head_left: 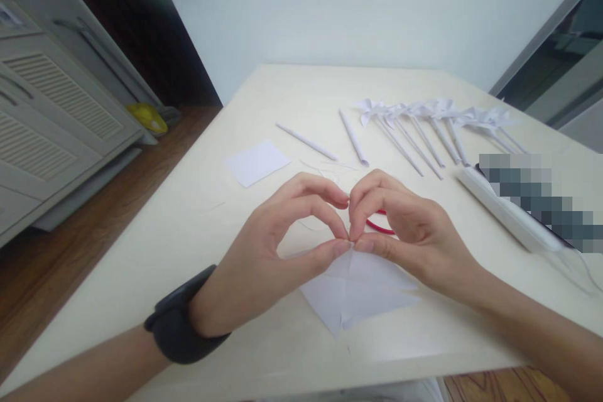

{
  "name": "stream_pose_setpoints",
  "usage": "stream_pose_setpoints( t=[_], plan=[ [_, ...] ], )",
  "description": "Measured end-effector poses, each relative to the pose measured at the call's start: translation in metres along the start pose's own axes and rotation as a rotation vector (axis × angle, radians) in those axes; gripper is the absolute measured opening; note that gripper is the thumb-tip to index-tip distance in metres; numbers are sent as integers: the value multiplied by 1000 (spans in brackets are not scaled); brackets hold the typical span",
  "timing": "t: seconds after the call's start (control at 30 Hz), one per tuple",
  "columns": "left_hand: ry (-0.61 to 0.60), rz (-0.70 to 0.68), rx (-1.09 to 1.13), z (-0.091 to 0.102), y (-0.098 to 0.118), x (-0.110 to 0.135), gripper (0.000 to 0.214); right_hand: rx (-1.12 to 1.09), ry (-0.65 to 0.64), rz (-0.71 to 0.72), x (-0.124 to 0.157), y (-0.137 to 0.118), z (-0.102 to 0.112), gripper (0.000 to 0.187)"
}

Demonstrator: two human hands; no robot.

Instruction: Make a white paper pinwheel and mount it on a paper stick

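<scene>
A white paper square [377,311] with slits cut into it lies on the table close to me. At its far edge, my left hand [287,229] pinches with thumb and fingers closed, a dark band round the wrist. My right hand [419,229] pinches at the same spot, the two sets of fingertips meeting. The paper is between or just under the fingertips; anything thinner held there is too small to make out. Behind the right hand, red scissor handles [377,226] show in part. Thin pale wires or threads [339,165] lie just beyond my hands.
Several white paper pinwheels [440,108] with stick handles lie in a row at the back right. Two rolled paper sticks [353,138] and a blank paper sheet [257,163] lie left of them. At right, a white device with a cable [509,207] rests on the table [301,88].
</scene>
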State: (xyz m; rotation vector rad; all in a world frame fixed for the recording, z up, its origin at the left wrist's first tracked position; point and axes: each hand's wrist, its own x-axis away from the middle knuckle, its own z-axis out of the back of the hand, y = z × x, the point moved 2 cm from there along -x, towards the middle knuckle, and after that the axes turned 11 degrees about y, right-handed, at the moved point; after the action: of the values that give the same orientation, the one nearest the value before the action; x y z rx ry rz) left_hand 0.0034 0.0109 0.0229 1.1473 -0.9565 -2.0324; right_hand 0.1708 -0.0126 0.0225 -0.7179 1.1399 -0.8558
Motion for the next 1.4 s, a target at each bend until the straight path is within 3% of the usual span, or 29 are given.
stream_pose_setpoints(
  t=[0.23, 0.43, 0.83, 1.17, 1.4],
  plan=[
    [-19, 21, 53, 1, -2, -2, 5, 9, 8, 3, 1, 0, 0, 7],
    [-53, 121, 84, 0, 0, 1, 5, -7, 13, 25, 0, -1, 0, 7],
    [-30, 118, 76, -2, 1, 3, 7, -36, 9, 23, -1, 0, 1, 7],
    [42, 228, 200, -6, -6, 6, 4, -26, 27, 1, -1, 4, -3, 6],
    [96, 225, 172, -7, -9, 3, 4, 8, 16, 1, -3, 9, -3, 4]
  ],
)
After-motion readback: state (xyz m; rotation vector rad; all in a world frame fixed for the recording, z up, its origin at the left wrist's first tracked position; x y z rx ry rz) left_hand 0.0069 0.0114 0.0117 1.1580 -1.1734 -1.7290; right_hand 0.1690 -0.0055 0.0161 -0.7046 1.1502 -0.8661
